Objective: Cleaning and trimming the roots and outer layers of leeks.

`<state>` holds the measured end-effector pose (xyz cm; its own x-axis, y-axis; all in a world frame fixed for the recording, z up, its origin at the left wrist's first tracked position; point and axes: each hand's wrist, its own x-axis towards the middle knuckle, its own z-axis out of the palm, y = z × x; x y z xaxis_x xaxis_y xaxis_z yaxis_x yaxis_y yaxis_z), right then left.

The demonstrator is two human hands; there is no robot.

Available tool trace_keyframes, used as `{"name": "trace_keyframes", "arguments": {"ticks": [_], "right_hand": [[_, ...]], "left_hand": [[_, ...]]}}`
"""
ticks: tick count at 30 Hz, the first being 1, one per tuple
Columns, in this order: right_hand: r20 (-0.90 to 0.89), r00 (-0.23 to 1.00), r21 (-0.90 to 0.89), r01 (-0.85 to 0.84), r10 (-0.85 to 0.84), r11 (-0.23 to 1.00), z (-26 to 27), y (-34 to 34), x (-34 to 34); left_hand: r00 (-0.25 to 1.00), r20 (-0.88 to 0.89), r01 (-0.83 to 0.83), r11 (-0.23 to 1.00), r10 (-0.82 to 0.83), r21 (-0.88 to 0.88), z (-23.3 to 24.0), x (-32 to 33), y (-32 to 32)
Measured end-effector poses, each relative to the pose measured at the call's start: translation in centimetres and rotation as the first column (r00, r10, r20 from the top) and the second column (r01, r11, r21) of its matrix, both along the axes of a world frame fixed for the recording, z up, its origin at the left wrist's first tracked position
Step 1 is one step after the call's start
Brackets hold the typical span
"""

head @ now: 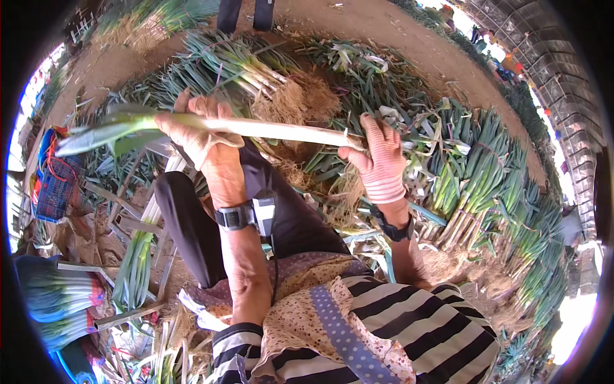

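Observation:
My left hand (204, 125), in a worn pale glove, is closed around a long leek (283, 131) near the start of its green leaves. The white stalk runs to the right across the view, nearly level. At its root end is my right hand (379, 156), in a red-and-white ribbed glove, with thumb and fingers spread around the tip; whether they press on it cannot be told. Behind the stalk, a tied bundle of leeks (249, 72) lies with its brown roots (288, 103) towards me. My knees in dark trousers are below my hands.
Leek bundles (475, 192) stretch along the right. On the left are a metal frame (129, 225) holding several leeks, a blue plastic basket (57, 185) and red-tied leeks (72, 297). Loose leaves (364, 67) litter the ground ahead. A person's legs (244, 14) stand at the top.

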<state>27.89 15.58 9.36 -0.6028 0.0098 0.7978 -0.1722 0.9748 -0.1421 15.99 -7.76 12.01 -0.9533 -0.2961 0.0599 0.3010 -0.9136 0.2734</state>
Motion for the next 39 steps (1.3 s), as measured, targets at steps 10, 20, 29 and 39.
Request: {"name": "trace_keyframes", "arguments": {"ticks": [10,20,29,39], "right_hand": [[0.055,0.997,0.063,-0.061,0.057,0.996,-0.3,-4.8,-5.0],[0.29,0.956,-0.181,0.103,-0.047,0.978,-1.3,1.1,-6.7],[0.093,0.921,-0.458,-0.298,0.379,0.838,1.2,-1.5,1.3],[0.252,0.897,-0.517,-0.193,0.364,0.834,-2.3,1.4,1.2]], "left_hand": [[0.974,-0.213,-0.09,0.995,0.08,-0.038,1.0,5.3,2.8],[0.882,-0.471,-0.05,0.995,0.003,-0.088,0.9,5.3,1.8],[0.95,-0.308,-0.1,0.982,0.046,-0.163,0.1,5.1,1.4],[0.954,-0.296,0.025,0.999,-0.037,-0.042,-0.9,4.2,-0.5]]}}
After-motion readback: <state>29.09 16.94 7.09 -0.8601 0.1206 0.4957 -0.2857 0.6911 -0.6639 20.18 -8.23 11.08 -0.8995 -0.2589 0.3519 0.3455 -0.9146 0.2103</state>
